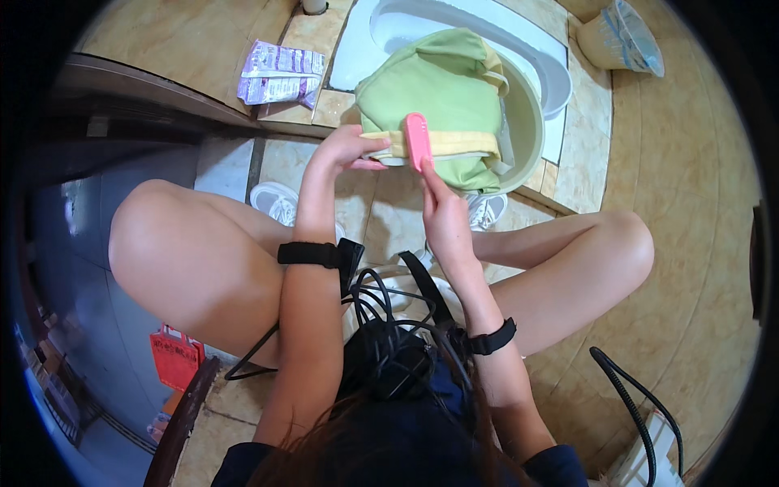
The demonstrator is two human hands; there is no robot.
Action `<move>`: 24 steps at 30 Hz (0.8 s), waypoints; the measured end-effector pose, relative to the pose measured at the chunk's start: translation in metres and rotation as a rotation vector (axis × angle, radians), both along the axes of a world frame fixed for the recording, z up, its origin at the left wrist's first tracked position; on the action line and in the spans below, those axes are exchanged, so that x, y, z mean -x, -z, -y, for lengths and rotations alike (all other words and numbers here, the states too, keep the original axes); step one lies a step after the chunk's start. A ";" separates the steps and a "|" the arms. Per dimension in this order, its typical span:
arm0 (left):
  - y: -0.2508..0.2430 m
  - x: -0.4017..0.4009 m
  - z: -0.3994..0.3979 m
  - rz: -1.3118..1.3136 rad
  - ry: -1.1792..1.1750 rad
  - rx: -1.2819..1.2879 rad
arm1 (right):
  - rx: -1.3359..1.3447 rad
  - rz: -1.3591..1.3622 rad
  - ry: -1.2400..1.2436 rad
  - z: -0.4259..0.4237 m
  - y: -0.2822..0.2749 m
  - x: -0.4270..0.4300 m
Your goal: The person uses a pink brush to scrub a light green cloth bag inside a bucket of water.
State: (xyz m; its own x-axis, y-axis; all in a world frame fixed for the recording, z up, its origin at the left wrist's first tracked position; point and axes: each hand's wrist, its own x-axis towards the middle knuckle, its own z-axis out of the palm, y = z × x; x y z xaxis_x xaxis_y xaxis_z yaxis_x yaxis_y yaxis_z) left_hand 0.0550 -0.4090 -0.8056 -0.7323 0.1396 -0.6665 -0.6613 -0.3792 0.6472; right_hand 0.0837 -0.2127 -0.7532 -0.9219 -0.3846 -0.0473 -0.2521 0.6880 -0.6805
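Note:
A light green cloth item (447,91) with a yellow band lies over the rim of a pale basin (530,143) in front of me. My left hand (353,149) grips the left end of the band, thumb on top and fingers underneath. In my right hand (443,210) is a pink plastic brush (417,140), laid across the band; its underside is hidden. Part of the cloth hangs below the band near the basin's front edge.
Behind the basin is a white squat toilet (359,49) in a raised tiled step. A purple and white packet (281,74) lies on the step at left. A bucket (618,39) stands upper right. Black cables (389,304) lie over my lap; a red bag (176,359) is lower left.

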 end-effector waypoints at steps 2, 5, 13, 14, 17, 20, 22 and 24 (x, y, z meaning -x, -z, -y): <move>-0.003 0.000 0.001 0.000 0.027 0.002 | -0.030 0.201 0.141 -0.015 -0.007 0.012; -0.010 0.007 -0.008 0.012 0.032 0.021 | 0.047 0.205 0.292 -0.030 0.006 0.025; -0.010 0.006 -0.011 -0.009 0.030 -0.011 | 0.028 0.318 0.184 -0.028 0.000 0.035; -0.009 0.004 -0.007 0.003 0.007 -0.002 | 0.050 0.230 0.087 -0.013 -0.004 0.021; -0.012 0.000 -0.006 0.021 0.009 0.025 | 0.003 0.246 0.109 -0.014 -0.003 0.020; -0.008 0.006 -0.011 0.022 0.018 0.001 | -0.104 0.203 0.209 -0.069 0.015 0.070; -0.004 0.002 -0.003 0.025 0.007 0.010 | -0.088 0.469 0.374 -0.084 -0.007 0.108; -0.003 -0.002 0.002 0.048 0.031 0.023 | -0.215 0.404 0.327 -0.088 -0.007 0.137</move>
State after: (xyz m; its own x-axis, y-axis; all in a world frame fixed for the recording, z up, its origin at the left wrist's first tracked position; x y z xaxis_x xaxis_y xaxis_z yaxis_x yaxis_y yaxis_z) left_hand 0.0571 -0.4112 -0.8024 -0.6950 0.1462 -0.7040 -0.7031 -0.3433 0.6227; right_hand -0.0534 -0.1246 -0.7467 -0.8839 -0.0242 -0.4670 0.2494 0.8204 -0.5146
